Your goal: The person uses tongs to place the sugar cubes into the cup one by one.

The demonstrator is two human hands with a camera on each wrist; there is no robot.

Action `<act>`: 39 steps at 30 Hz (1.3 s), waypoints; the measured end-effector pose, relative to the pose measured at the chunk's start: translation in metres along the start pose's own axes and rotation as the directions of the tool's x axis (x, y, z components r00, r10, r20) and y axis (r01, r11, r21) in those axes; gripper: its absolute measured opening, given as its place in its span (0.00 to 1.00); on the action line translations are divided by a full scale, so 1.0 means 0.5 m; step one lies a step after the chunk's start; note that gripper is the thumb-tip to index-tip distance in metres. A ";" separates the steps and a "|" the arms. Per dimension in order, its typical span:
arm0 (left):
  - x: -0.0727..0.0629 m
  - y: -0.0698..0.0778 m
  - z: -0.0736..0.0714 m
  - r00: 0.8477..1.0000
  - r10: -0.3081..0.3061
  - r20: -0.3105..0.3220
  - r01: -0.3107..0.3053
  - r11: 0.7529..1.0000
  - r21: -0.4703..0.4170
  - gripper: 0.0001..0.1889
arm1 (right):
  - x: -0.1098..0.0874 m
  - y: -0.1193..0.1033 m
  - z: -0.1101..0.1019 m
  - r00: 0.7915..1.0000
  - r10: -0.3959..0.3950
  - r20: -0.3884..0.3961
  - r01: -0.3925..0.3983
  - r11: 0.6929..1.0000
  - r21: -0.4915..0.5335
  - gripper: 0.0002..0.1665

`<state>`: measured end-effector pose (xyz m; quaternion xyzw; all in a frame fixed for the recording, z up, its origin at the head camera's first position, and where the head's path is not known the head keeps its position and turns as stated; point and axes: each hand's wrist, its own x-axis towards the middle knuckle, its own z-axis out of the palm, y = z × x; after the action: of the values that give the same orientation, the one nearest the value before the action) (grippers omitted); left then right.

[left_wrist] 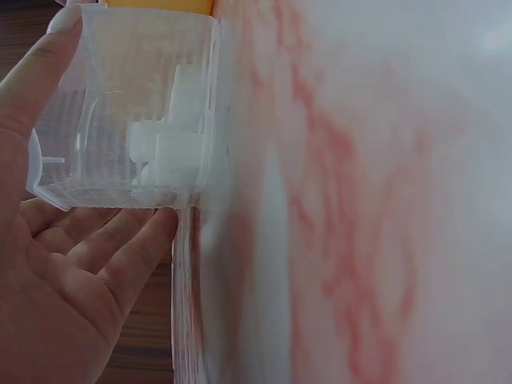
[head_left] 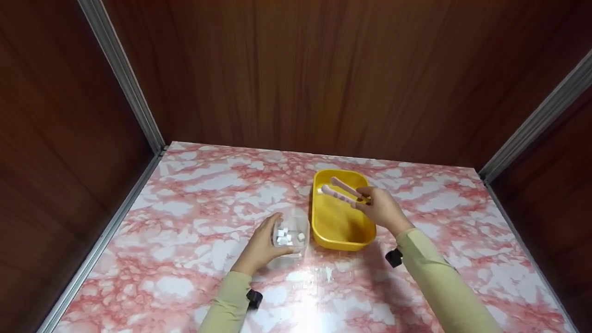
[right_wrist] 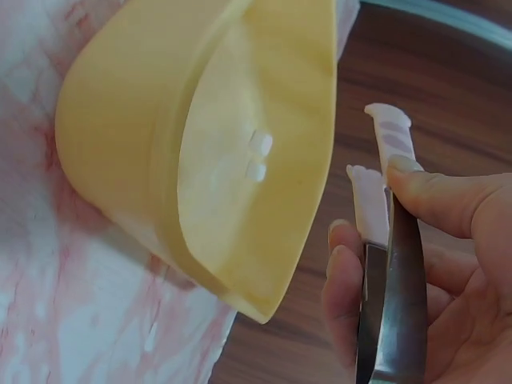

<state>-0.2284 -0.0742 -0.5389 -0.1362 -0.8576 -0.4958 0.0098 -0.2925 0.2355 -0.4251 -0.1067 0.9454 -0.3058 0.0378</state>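
My left hand (head_left: 262, 248) grips a clear plastic container (head_left: 296, 221), thumb on one side and fingers on the other. Inside it lie several small white cubes (left_wrist: 178, 157), heaped on the bottom. My right hand (head_left: 382, 209) holds a pair of tongs (head_left: 341, 191) with metal arms and pale pink tips between thumb and fingers. Its tips stand apart with nothing between them, over the yellow bin (head_left: 342, 243). Two white cubes (right_wrist: 261, 143) lie on the bin's floor, seen in the right wrist view.
Red and white marbled tabletop (head_left: 185, 240) lies under everything. The yellow bin stands just right of the clear container. Dark wood panels (head_left: 296, 83) with metal corner posts (head_left: 125, 69) enclose the back and both sides.
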 end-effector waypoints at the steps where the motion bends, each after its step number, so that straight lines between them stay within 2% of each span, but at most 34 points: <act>1: 0.000 0.000 -0.001 1.000 0.001 0.000 -0.001 1.000 0.001 0.57 | 0.004 0.002 -0.001 1.000 0.004 -0.003 -0.004 1.000 -0.002 0.20; 6: 0.001 0.000 -0.002 1.000 0.000 0.001 0.000 1.000 0.004 0.56 | 0.023 0.010 -0.001 1.000 0.004 -0.020 -0.005 0.999 -0.042 0.15; 14: 0.000 -0.002 -0.002 1.000 -0.004 -0.007 0.004 1.000 0.009 0.57 | 0.050 0.010 0.007 0.997 0.078 -0.025 -0.080 0.994 -0.080 0.18; 21: 0.001 -0.003 -0.004 1.000 0.006 0.009 -0.006 1.000 0.015 0.54 | 0.071 0.008 0.012 0.995 0.067 -0.068 -0.076 0.987 -0.144 0.15; 39: -0.001 -0.001 0.000 1.000 0.002 -0.001 -0.002 1.000 0.015 0.55 | 0.100 -0.003 0.037 0.987 0.140 -0.081 -0.148 0.982 -0.114 0.12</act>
<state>-0.2280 -0.0743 -0.5393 -0.1367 -0.8612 -0.4894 0.0118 -0.3383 0.2127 -0.4397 -0.0289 0.9679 -0.2488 0.0190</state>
